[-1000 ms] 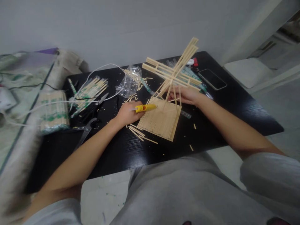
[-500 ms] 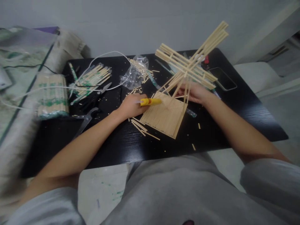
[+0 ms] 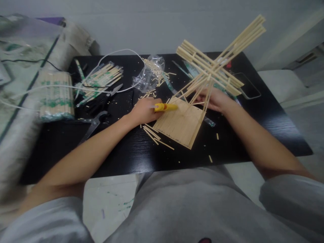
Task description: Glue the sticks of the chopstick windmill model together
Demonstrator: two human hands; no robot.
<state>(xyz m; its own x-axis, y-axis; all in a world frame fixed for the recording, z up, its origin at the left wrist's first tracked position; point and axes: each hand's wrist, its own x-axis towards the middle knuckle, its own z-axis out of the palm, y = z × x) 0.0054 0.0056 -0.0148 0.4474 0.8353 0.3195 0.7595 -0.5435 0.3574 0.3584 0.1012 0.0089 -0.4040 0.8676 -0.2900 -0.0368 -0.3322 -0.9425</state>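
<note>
2 forearms (image 3: 258,138) angle inward; left hand (image 3: 144,110) gripping, right hand (image 3: 215,99) partly hidden

Black table (image 3: 141,157) before a plain grey wall (image 3: 131,28).
From my remote post I see dull glare on its grained top, a pale seat (image 3: 280,81) beyond its right end, and dim light.

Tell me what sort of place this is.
Probably a small indoor craft workspace: the black table bears a stick model, scissors and a wrapped stick bundle.
</note>
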